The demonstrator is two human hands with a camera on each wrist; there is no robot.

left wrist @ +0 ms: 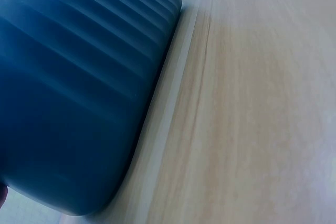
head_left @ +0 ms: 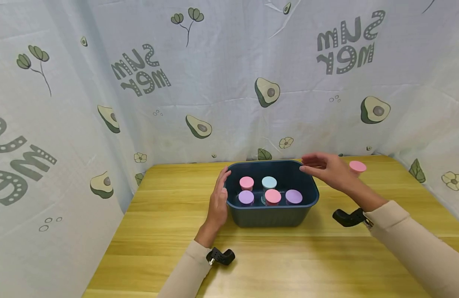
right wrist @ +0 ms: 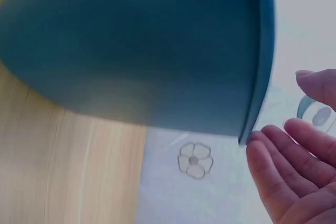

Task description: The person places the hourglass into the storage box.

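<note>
A dark blue plastic bin with ribbed sides stands on the wooden table. Inside it are several small round containers: two with pink lids, two with purple lids and one with a light blue lid. My left hand lies along the bin's left end, its fingers extended up to the rim. At the opposite end, my right hand is raised by the back right corner, fingers loosely bent and nothing in its grasp. The right wrist view has those fingertips right at the bin's rim.
Beyond my right hand, another pink-lidded container stands on the table, partly hidden by the hand. A white curtain printed with avocados and flowers hangs along the table's back edge and left side.
</note>
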